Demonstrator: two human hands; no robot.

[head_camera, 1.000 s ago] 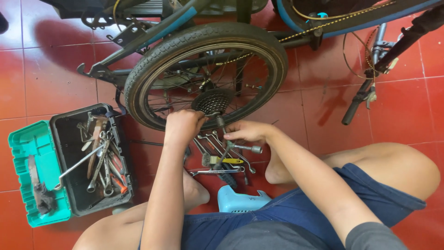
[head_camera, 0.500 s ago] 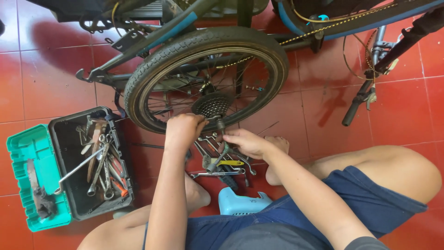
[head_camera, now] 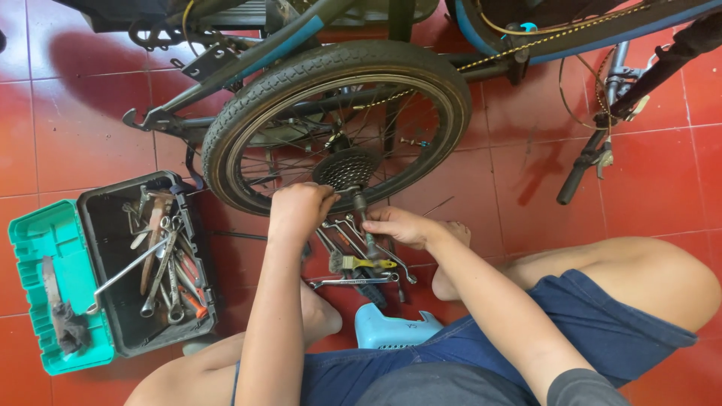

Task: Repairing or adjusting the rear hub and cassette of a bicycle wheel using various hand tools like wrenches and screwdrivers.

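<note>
Hands at work, our left hand (head_camera: 299, 212) fisted at six o'clock of one wheel (head_camera: 336, 124), our right hand (head_camera: 401, 225) gripping one tool handle (head_camera: 362, 218) under one cassette (head_camera: 346, 168), one toolbox (head_camera: 113, 272) at eight o'clock.

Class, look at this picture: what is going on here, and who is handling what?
A person sits on the red tiled floor beside an upturned bicycle. Their left hand is closed at the rear wheel, just beside the sprocket cluster. Their right hand grips a tool handle running up to the hub. Loose spanners lie on the floor under the hands, and an open toolbox full of tools sits to the left.
</note>
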